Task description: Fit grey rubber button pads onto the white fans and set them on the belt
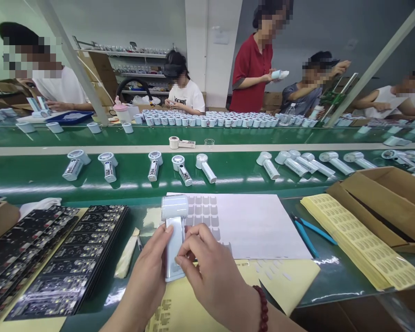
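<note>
I hold a small white handheld fan (174, 230) upright over the bench. My left hand (148, 276) grips its handle from the left side. My right hand (207, 269) pinches the lower part of the handle, thumb and fingers pressed against its face. Just behind the fan lies a white sheet (256, 226) with rows of small grey stickers at its left end. Yellow backing paper (283, 281) lies under my hands.
Black trays of circuit boards (58, 258) fill the left. Yellow sticker sheets (359, 240), blue tweezers (309, 230) and cardboard boxes (387, 203) sit right. Finished fans (180, 168) lie along the green conveyor belt (235, 177). Several other people work on the far side.
</note>
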### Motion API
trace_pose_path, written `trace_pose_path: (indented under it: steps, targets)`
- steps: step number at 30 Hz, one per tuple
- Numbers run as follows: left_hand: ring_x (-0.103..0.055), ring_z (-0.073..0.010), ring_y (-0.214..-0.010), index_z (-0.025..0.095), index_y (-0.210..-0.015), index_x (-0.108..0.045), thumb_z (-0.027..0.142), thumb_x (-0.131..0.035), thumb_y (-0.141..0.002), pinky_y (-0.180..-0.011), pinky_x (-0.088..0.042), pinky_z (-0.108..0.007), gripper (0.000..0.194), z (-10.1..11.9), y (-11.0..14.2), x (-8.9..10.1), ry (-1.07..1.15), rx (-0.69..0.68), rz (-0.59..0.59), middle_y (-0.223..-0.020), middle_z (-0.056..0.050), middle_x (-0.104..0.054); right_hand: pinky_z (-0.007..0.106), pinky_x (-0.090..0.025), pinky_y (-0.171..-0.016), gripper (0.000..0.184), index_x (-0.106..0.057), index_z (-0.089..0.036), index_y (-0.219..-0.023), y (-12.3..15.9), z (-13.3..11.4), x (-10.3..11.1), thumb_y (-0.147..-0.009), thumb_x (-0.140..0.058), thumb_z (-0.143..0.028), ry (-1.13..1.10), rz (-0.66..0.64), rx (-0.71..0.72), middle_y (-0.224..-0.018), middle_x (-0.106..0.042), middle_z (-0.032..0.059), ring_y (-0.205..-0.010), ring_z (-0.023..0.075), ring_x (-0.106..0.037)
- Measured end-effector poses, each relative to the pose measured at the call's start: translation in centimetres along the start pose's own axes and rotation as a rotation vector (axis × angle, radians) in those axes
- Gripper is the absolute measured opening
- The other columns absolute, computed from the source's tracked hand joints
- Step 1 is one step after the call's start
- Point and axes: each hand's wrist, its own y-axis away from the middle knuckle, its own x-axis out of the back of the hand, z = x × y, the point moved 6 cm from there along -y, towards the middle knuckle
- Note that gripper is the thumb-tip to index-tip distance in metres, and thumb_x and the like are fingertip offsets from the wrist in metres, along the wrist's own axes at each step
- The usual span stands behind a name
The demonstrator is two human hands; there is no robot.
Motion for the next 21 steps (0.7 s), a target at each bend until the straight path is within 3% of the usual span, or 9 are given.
trace_pose_path:
  steps: [5, 7, 10, 13, 15, 17, 19, 21]
  targets:
    - [-0.073, -0.0244, -0.080, 0.008, -0.108, -0.070, 0.020, -0.060, -0.091, -0.075, -0.060, -0.035, 0.024, 0.6, 0.4, -1.9, -0.022, 0.080, -0.004, -0.087, -0.012, -0.076, 0.024, -0.051, -0.062, 0.009, -0.056, -0.024, -0.091, 0.3, 0.8, 0.9, -0.086, -0.062, -0.020, -0.309, 0.147, 0.009, -0.104, -0.055, 0.0010, -0.081, 0.0143, -0.061]
    - [-0.073, -0.0238, -0.074, 0.007, -0.101, -0.072, 0.020, -0.057, -0.092, -0.070, -0.061, -0.035, 0.022, 0.6, 0.5, -2.5, -0.023, 0.114, -0.013, -0.080, -0.012, -0.074, 0.027, -0.053, -0.060, 0.040, -0.053, -0.026, -0.107, 0.3, 1.0, 1.1, -0.075, -0.078, -0.022, -0.263, 0.165, 0.015, -0.113, -0.055, 0.0023, -0.080, 0.0156, -0.061]
    - [-0.071, -0.0212, -0.067, 0.007, -0.096, -0.073, 0.018, -0.056, -0.092, -0.065, -0.061, -0.032, 0.021, 0.3, 0.5, -2.8, -0.027, 0.110, 0.002, -0.075, -0.010, -0.073, 0.033, -0.057, -0.063, 0.089, -0.038, -0.030, -0.134, 0.2, 0.9, 0.8, -0.062, -0.090, -0.022, -0.011, 0.176, 0.081, -0.119, -0.055, 0.0050, -0.078, 0.0185, -0.061]
    - [-0.070, -0.0190, -0.062, 0.009, -0.094, -0.073, 0.017, -0.056, -0.092, -0.061, -0.060, -0.029, 0.019, -0.3, 0.2, -2.7, -0.017, 0.070, 0.026, -0.070, -0.008, -0.071, 0.037, -0.059, -0.064, 0.105, -0.018, -0.035, -0.149, 0.1, 0.9, 0.1, -0.068, -0.085, -0.022, 0.118, 0.177, 0.127, -0.125, -0.054, 0.0080, -0.085, 0.0231, -0.063]
    - [-0.070, -0.0193, -0.062, 0.010, -0.094, -0.073, 0.018, -0.057, -0.092, -0.057, -0.059, -0.028, 0.018, -0.6, -0.2, -2.8, -0.028, 0.071, 0.017, -0.069, -0.007, -0.071, 0.037, -0.060, -0.064, 0.100, -0.014, -0.036, -0.151, 0.0, 1.4, 0.3, -0.075, -0.079, -0.027, 0.074, 0.191, 0.113, -0.128, -0.054, 0.0086, -0.086, 0.0233, -0.064]
    - [-0.070, -0.0203, -0.062, 0.009, -0.093, -0.072, 0.019, -0.057, -0.091, -0.056, -0.059, -0.029, 0.018, -0.1, -1.3, -3.2, -0.096, 0.043, 0.008, -0.071, -0.009, -0.071, 0.034, -0.060, -0.062, 0.079, -0.017, -0.034, -0.150, -0.1, 2.3, 1.3, -0.088, -0.066, -0.034, -0.066, 0.247, 0.059, -0.129, -0.055, 0.0087, -0.082, 0.0196, -0.065]
    - [-0.070, -0.0197, -0.063, 0.009, -0.092, -0.070, 0.018, -0.057, -0.091, -0.057, -0.058, -0.029, 0.016, 1.4, -3.0, -3.8, -0.188, -0.055, 0.033, -0.073, -0.009, -0.071, 0.030, -0.060, -0.060, 0.057, -0.024, -0.030, -0.148, 0.0, 3.6, 3.0, -0.097, -0.049, -0.037, -0.150, 0.311, -0.012, -0.130, -0.057, 0.0094, -0.078, 0.0164, -0.066]
    - [-0.069, -0.0171, -0.063, 0.010, -0.090, -0.068, 0.014, -0.058, -0.090, -0.058, -0.057, -0.027, 0.011, 3.6, -5.6, -4.5, -0.265, -0.180, 0.082, -0.074, -0.007, -0.070, 0.032, -0.061, -0.065, 0.048, -0.032, -0.025, -0.146, 0.1, 5.0, 4.4, -0.100, -0.041, -0.037, -0.055, 0.310, -0.094, -0.129, -0.061, 0.0109, -0.085, 0.0190, -0.069]
